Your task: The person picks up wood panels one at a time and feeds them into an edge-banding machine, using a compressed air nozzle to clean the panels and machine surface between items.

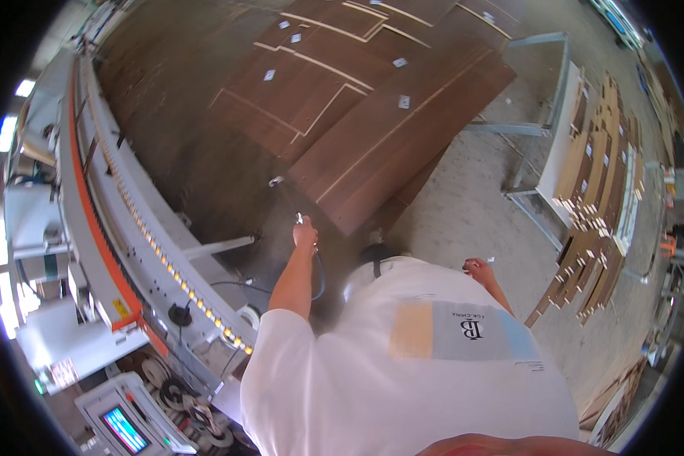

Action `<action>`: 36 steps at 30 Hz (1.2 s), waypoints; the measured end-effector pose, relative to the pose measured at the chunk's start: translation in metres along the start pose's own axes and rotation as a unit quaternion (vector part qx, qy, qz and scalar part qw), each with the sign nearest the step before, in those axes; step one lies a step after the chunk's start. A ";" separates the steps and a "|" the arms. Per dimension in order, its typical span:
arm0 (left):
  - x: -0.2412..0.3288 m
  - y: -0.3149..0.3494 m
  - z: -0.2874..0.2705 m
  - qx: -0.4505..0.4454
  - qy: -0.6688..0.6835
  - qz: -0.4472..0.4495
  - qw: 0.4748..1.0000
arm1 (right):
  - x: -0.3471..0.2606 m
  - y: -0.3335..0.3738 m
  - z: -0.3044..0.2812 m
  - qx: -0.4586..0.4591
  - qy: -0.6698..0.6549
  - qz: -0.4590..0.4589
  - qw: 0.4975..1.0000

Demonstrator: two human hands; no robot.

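Note:
My left hand (305, 234) reaches forward, its fingers wrapped round a small metallic air blow gun (299, 218). A blue air hose (321, 280) hangs down beside that forearm. Ahead of this hand lie large dark brown wood panels (403, 144), stacked low, with pale strips of edge and small white labels on them. The near corner of the top panel is just right of the blow gun, apart from it. Out to my right side, my right hand (476, 267) hangs with its fingers curled in a loose fist; nothing shows in it.
A long machine (140, 228) with an orange strip and a row of small rollers runs along the left. Its control screen (124, 430) is at the lower left. On the right, a metal frame rack (536, 129) stands beside stacked narrow boards (604, 167).

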State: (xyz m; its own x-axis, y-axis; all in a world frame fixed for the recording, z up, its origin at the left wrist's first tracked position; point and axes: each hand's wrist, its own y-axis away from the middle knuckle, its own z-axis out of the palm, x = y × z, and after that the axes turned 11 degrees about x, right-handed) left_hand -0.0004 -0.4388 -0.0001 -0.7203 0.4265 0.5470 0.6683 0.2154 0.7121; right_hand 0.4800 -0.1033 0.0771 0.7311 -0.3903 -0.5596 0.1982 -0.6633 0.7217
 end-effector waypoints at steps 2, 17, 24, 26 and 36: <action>-0.018 0.024 -0.032 -0.045 -0.092 0.030 0.994 | -0.011 -0.011 -0.001 -0.028 0.036 -0.023 0.999; -0.234 0.188 -0.110 -0.086 -0.163 0.047 0.982 | 0.116 -0.078 0.006 -0.270 0.327 -0.324 0.846; -0.315 0.156 -0.140 -0.108 -0.305 0.265 0.908 | 0.146 -0.136 0.042 -0.363 0.146 -0.319 0.863; -0.293 0.155 -0.139 -0.156 -0.276 0.084 0.945 | 0.109 -0.104 0.042 -0.315 0.233 -0.327 0.860; -0.298 0.141 -0.199 -0.132 -0.303 0.147 0.932 | 0.053 -0.128 0.170 -0.190 0.361 -0.334 0.849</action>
State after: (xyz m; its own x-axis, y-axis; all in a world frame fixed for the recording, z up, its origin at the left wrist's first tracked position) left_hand 0.2720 -0.7105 0.0251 -0.2230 0.8679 0.4438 0.6936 -0.1787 0.6979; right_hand 0.3821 -0.1475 -0.1139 0.5550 0.5774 -0.5988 0.8227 -0.2745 0.4978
